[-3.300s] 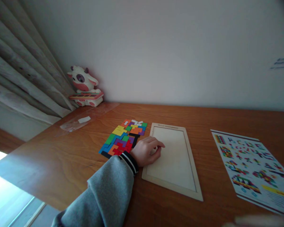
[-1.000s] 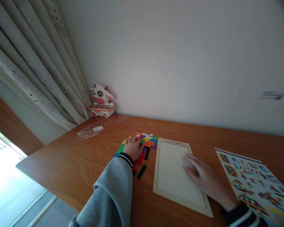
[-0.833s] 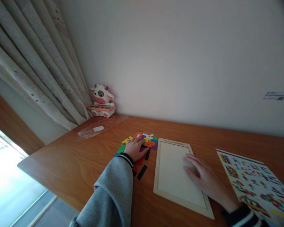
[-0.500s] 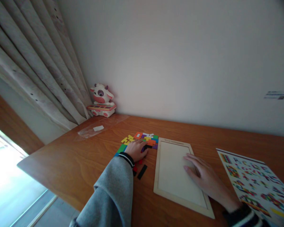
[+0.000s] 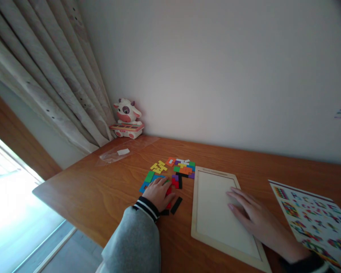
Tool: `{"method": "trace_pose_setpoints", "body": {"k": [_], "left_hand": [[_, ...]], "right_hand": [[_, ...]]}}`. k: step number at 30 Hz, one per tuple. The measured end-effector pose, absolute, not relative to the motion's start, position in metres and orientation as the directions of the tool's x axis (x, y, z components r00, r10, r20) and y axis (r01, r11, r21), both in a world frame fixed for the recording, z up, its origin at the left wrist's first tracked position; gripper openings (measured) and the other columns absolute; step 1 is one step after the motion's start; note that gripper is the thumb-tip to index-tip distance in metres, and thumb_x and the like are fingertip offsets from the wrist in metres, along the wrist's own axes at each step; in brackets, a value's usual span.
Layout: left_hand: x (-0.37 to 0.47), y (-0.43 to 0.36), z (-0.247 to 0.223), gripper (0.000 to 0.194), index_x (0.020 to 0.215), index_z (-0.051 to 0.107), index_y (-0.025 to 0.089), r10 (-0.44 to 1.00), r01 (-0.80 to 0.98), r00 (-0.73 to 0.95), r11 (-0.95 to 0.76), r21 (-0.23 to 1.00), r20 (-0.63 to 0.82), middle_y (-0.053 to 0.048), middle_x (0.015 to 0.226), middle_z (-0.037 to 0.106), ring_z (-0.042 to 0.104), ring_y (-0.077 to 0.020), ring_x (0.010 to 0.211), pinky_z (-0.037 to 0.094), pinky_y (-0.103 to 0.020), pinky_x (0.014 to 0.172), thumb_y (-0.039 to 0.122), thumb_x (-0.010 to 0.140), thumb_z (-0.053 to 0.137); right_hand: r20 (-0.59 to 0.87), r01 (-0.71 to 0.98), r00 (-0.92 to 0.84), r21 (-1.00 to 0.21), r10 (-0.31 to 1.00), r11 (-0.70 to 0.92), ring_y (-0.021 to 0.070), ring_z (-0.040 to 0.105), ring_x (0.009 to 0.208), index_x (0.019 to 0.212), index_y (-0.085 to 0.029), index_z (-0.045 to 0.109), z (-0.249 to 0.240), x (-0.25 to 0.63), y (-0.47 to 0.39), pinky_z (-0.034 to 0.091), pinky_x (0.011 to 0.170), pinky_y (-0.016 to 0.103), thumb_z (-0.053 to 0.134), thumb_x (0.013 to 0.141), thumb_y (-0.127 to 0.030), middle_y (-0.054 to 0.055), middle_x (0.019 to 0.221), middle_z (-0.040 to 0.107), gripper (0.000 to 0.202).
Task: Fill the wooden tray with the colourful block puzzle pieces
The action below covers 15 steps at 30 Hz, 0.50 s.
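My left hand (image 5: 158, 192) lies palm down over the near part of a spread of colourful puzzle pieces (image 5: 184, 170), its fingers stretched out and its thumb apart. Red, green and blue pieces show around its fingers; what is under the palm is hidden. A loose black bar-shaped piece (image 5: 176, 205) lies just right of the thumb. Beside the pieces is a pale wooden puzzle tray (image 5: 193, 212) with a raised rim and a bare inside. Over its right side rests my right hand (image 5: 251, 212), open, holding nothing, fingers loosely apart.
A printed pattern sheet (image 5: 312, 216) lies right of the tray. At the back left are a clear plastic bag (image 5: 110, 156) with a white slip (image 5: 123, 151) and a toy cow with a keyboard (image 5: 127, 119). The table's left edge (image 5: 62, 212) drops to the floor.
My left hand has drawn back toward me over the pieces, uncovering black, red and purple ones farther off. My right hand stays over the tray. The view has shifted slightly left.
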<state>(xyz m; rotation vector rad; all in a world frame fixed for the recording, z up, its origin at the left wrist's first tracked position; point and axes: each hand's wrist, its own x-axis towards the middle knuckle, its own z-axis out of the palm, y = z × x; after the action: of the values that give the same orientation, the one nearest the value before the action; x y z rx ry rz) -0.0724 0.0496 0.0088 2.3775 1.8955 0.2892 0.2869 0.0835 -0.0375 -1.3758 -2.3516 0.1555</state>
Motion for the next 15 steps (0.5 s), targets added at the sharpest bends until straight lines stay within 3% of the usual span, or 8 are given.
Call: {"method": "trace_pose_setpoints", "body": {"k": [6,10,15], "left_hand": [[-0.075,0.043,0.012,0.044,0.124,0.063,0.022,0.961,0.933,0.264,-0.275,0.231,0.080,-0.010,0.138,0.055,0.052,-0.0313,0.125,0.044,-0.048,0.106,0.048,0.089,0.058],[-0.088,0.034,0.026,0.047,0.123,0.062,0.022,0.978,0.954,0.202,-0.208,0.216,0.048,-0.012,0.133,0.058,0.055,-0.0328,0.121,0.045,-0.048,0.103,0.049,0.085,0.062],[-0.098,0.019,0.046,0.033,0.109,0.067,0.026,0.976,0.958,0.209,-0.192,0.214,-0.064,-0.006,0.109,0.068,0.065,-0.0269,0.101,0.052,-0.040,0.091,0.031,0.077,0.064]], "right_hand": [[0.193,0.789,-0.458,-0.362,0.868,0.497,0.0292,0.052,0.130,0.130,-0.026,0.062,-0.044,0.307,0.074,0.042,0.109,0.050,0.046,0.092,-0.051,0.007,0.142,0.056,0.048],[0.192,0.803,-0.403,-0.395,0.895,0.446,0.0318,0.053,0.129,0.129,-0.025,0.063,-0.032,0.314,0.068,0.044,0.107,0.052,0.045,0.090,-0.055,0.008,0.139,0.057,0.053],[0.227,0.788,-0.369,-0.437,0.901,0.433,0.0311,0.062,0.118,0.126,-0.029,0.065,-0.022,0.306,0.054,0.053,0.099,0.047,0.046,0.088,-0.059,0.006,0.129,0.066,0.052]]}}
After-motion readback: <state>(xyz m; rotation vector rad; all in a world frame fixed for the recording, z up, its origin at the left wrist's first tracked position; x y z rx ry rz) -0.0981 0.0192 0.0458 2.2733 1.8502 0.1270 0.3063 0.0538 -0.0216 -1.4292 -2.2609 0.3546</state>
